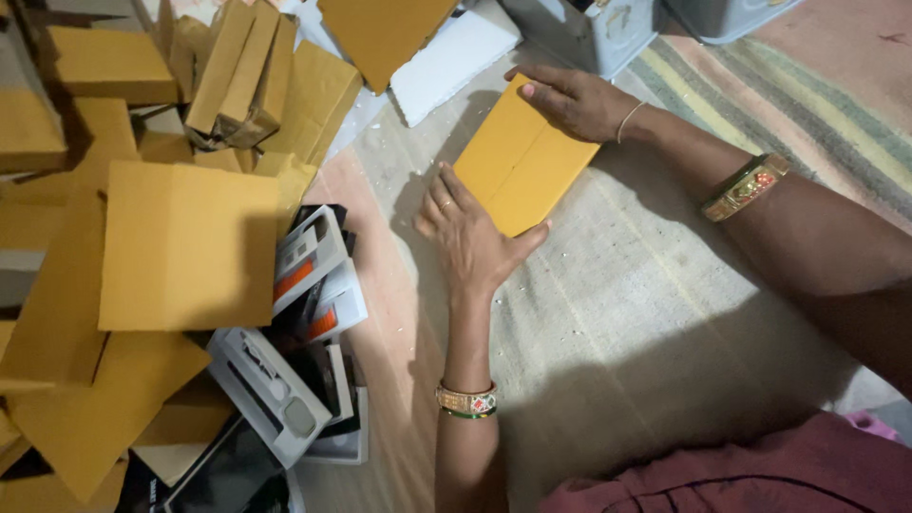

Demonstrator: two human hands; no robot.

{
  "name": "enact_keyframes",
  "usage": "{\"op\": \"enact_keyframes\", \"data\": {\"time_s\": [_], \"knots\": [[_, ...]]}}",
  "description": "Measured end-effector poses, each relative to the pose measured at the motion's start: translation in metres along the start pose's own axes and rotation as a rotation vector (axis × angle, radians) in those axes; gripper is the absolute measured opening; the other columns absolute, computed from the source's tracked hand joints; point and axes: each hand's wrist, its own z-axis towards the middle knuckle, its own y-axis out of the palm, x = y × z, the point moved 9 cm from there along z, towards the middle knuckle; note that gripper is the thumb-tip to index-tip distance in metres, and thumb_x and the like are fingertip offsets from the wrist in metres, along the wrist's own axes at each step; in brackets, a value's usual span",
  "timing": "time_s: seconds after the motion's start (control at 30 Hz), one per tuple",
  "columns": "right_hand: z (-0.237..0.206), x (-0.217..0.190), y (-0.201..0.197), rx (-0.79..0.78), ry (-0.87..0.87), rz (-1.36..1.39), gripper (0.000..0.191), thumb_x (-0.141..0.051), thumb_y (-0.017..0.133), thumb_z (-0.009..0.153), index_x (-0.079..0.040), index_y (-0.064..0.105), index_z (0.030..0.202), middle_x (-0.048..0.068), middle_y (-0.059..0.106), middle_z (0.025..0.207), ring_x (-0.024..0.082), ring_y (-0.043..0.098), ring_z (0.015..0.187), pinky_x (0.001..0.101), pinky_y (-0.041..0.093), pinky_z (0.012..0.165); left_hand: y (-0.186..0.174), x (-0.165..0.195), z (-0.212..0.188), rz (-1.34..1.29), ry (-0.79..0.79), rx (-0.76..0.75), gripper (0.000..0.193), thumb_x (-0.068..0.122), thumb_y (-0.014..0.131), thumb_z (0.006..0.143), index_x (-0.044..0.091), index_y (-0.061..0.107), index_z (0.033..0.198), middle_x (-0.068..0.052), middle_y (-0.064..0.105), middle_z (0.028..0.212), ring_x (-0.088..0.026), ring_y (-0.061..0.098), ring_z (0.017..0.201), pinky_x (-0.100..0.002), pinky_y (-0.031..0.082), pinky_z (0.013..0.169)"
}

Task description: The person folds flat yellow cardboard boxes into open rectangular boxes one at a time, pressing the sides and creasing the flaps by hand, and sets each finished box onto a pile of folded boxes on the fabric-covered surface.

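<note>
while a heap of flattened brown cartons (142, 237) is sprawling across the left, a striped woven mat (665, 285) is carrying a small yellow-brown cardboard box (521, 161), closed, its flap seam running lengthwise. grey-and-white product boxes (304, 323) are lying near the left hand (467, 237), which is pressing flat-fingered against the box's near edge; the right hand (575, 100) is resting open-palmed on its far corner, neither one clasping.

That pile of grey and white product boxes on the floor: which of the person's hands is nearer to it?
Left. The left hand rests on the near edge of the small cardboard box, beside the pile of product boxes. The right hand presses the box's far end, farther from the pile.
</note>
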Motion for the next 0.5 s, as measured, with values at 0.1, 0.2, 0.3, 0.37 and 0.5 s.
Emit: {"op": "enact_keyframes", "data": {"time_s": [0.1,0.2,0.3,0.37,0.5], "knots": [[-0.001,-0.003,-0.002,0.012,-0.023,-0.033,0.054,-0.052,0.041,0.109,-0.021,0.051,0.152,0.014,0.064,0.137,0.027,0.059,0.124,0.0386,0.045,0.104,-0.001,-0.019,-0.014,-0.155,-0.051,0.065,0.145,0.07,0.092,0.055,-0.014,0.022,0.15,-0.033,0.034,0.149,-0.046,0.035,0.138,-0.061,0.028,0.113],[-0.002,-0.008,-0.005,0.03,-0.071,0.088,0.051,-0.049,0.043,0.109,-0.019,0.053,0.15,0.012,0.065,0.136,0.022,0.061,0.123,0.0372,0.047,0.106,0.004,-0.045,-0.03,-0.717,-0.227,0.219,0.132,0.047,0.092,0.067,-0.009,0.017,0.159,-0.03,0.031,0.153,-0.041,0.038,0.139,-0.054,0.04,0.112],[-0.009,-0.012,0.0,-0.028,-0.057,0.268,0.051,-0.047,0.046,0.108,-0.02,0.052,0.151,0.006,0.061,0.137,0.017,0.055,0.124,0.0357,0.045,0.104,0.024,-0.072,-0.048,-1.367,-0.48,0.302,0.12,0.033,0.091,0.069,0.006,0.013,0.157,-0.02,0.04,0.146,-0.029,0.048,0.132,-0.045,0.048,0.105],[-0.014,-0.02,0.005,-0.059,-0.095,0.325,0.053,-0.048,0.045,0.109,-0.017,0.052,0.152,0.007,0.059,0.137,0.017,0.054,0.123,0.0348,0.045,0.103,0.028,-0.063,-0.055,-1.502,-0.41,0.165,0.097,0.027,0.09,0.079,-0.002,0.033,0.152,-0.02,0.051,0.139,-0.025,0.055,0.126,-0.039,0.049,0.105],[-0.017,-0.02,0.006,-0.089,-0.054,0.548,0.065,-0.058,0.04,0.105,-0.017,0.044,0.156,0.009,0.062,0.133,0.02,0.058,0.12,0.0378,0.049,0.102,0.002,-0.054,-0.068,-1.476,-0.22,0.165,0.064,0.018,0.088,0.085,-0.001,0.052,0.134,-0.011,0.065,0.118,-0.015,0.064,0.105,-0.033,0.057,0.09]]}}
